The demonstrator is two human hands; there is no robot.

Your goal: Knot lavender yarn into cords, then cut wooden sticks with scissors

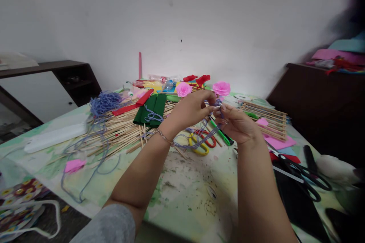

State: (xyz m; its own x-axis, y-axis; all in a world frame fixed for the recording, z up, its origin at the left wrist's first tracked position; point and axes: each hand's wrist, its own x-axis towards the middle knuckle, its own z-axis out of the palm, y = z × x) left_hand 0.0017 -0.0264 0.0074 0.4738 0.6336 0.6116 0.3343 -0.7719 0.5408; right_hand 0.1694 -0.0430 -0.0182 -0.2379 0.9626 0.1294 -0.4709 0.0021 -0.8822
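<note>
Surface: cluttered craft table point(182, 197) against a white wall.
Head view, left hand point(189, 109): your fingers pinch closed on the purple yarn point(194, 142).
Head view, right hand point(238, 125): curled shut on the same yarn, just above the table.
Risk: I judge the hanging loop may snag the yellow scissors point(198, 146) or the wooden sticks point(119, 133).

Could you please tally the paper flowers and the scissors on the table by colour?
Pink paper flowers: 2
Red paper flowers: 2
Black-handled scissors: 1
Yellow-handled scissors: 1
Red-handled scissors: 1
Total: 7
</note>
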